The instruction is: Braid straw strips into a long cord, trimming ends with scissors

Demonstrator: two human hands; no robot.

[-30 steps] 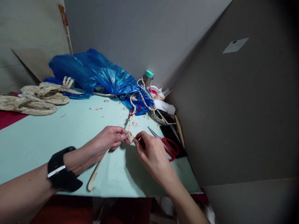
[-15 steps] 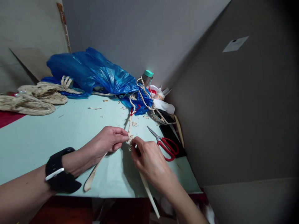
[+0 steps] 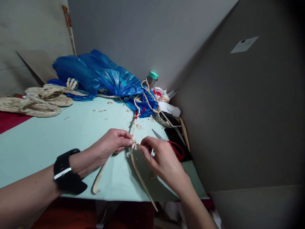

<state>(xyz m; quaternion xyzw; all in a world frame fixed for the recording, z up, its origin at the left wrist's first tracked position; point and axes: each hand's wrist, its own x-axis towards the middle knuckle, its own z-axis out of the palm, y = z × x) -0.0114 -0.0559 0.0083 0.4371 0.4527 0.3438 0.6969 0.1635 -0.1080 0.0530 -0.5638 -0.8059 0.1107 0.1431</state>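
A thin braid (image 3: 133, 129) of pale, straw-like fibre runs toward me from a red tie (image 3: 136, 115) near the blue bag. My left hand (image 3: 118, 141) pinches the braid's near end between thumb and fingertips. Just to the right, my right hand (image 3: 160, 154) is closed at the fingertips on a short stretch of fibre strand (image 3: 136, 144) drawn out sideways from the braid. One loose strand (image 3: 140, 178) hangs over the table's front edge. Another strand (image 3: 98, 178) comes out beneath my left hand, its end curled on the table. My right hand partly hides the red-handled scissors (image 3: 158, 134).
A blue plastic bag (image 3: 95, 74) lies at the back, with coiled fibre cord (image 3: 35, 106) at left. Behind the braid stand a green-lidded bottle (image 3: 152, 79) and a basket (image 3: 163, 120). A black flat object (image 3: 175, 136) lies by the right wall. Scraps (image 3: 138, 126) dot the table (image 3: 78, 133).
My right hand has moved right, away from the braid, drawing a strand sideways. The strand hanging over the edge now shows up to the braid. My left hand keeps its pinch. The view shifted slightly.
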